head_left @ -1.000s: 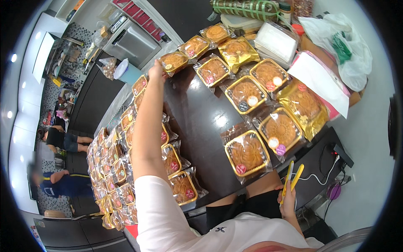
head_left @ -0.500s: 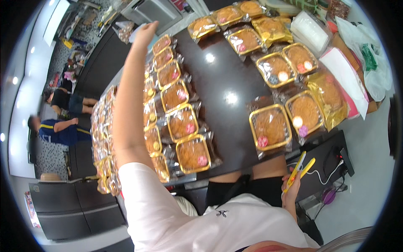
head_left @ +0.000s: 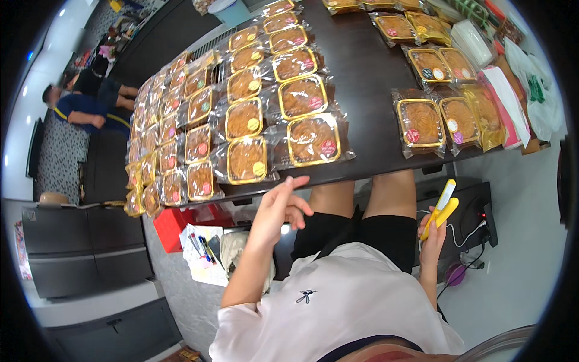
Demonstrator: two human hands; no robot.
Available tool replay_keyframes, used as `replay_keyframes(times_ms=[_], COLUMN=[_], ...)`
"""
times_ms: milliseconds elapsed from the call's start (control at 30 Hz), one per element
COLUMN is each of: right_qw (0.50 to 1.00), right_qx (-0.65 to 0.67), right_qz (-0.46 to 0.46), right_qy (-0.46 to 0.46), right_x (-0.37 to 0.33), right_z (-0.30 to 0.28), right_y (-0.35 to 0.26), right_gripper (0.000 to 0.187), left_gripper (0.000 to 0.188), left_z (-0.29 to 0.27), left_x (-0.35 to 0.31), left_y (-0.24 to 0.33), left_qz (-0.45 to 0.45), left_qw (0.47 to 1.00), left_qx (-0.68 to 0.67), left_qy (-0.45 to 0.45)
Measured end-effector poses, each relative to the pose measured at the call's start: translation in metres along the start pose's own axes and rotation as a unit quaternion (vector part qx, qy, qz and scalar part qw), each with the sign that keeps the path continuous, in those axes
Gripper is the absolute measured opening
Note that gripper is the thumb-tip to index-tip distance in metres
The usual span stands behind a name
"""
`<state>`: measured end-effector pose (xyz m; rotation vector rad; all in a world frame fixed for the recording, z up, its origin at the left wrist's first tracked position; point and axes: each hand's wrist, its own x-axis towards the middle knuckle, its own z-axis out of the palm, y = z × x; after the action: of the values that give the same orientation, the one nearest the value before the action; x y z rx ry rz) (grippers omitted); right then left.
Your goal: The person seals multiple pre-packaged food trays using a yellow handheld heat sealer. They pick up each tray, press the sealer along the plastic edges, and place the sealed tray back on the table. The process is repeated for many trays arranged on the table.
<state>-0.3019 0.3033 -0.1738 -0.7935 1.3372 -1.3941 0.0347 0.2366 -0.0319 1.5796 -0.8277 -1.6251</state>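
Observation:
My left hand (head_left: 280, 211) hovers just in front of the table's near edge, below the nearest mooncake packs. Its fingers are apart, the index stretched out, and nothing is in them. Low at the right, my right hand (head_left: 432, 236) grips a small yellow flat iron (head_left: 445, 208) with its two arms spread apart at the tip. The closest mooncake (head_left: 312, 140) lies in a gold-rimmed tray inside a clear bag with a pink round sticker. Beside it sits another bagged mooncake (head_left: 246, 160) with a yellow sticker.
Rows of bagged mooncakes (head_left: 199, 145) cover the left of the dark table (head_left: 368, 78); more packs (head_left: 420, 123) stand at the right. A red bin (head_left: 169, 229), paper with pens (head_left: 206, 250) and a white cord (head_left: 467, 258) are lower down. Another person (head_left: 84, 113) stands far left.
My left hand has come back from the table's far side to its near edge. The view has shifted, showing more mooncake rows. The flat iron stays in my right hand.

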Motion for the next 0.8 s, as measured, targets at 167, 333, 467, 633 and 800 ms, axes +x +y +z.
replay_keyframes(times_ms=[167,333,467,633,800], right_qw=[0.992,0.977,0.974,0.974,0.974], right_qx=[-0.036,-0.004,0.029,0.028,-0.020], right_qz=[-0.021,-0.008,0.066,0.053,0.046], right_qy=[-0.122,-0.212,-0.215,-0.219,-0.219], right_x=[-0.004,-0.007,-0.009,-0.007,-0.004], right_z=[0.027,0.045,0.043,0.033,0.030], right_y=[-0.026,-0.016,-0.007,-0.013,-0.023], right_gripper=[0.037,0.033,0.032,0.032,0.031], left_gripper=[0.067,0.063,0.039,0.032,0.031], left_z=[0.009,0.008,0.016,0.031,0.028], left_x=[0.022,0.033,0.031,0.023,0.014], left_y=[-0.016,-0.008,-0.009,-0.014,-0.022], left_qz=[0.037,0.003,0.057,0.134,0.234], left_qw=[0.992,0.993,0.988,0.985,0.960], left_qx=[-0.106,-0.110,-0.121,-0.076,0.016], left_qy=[0.065,0.034,0.073,0.084,0.152])
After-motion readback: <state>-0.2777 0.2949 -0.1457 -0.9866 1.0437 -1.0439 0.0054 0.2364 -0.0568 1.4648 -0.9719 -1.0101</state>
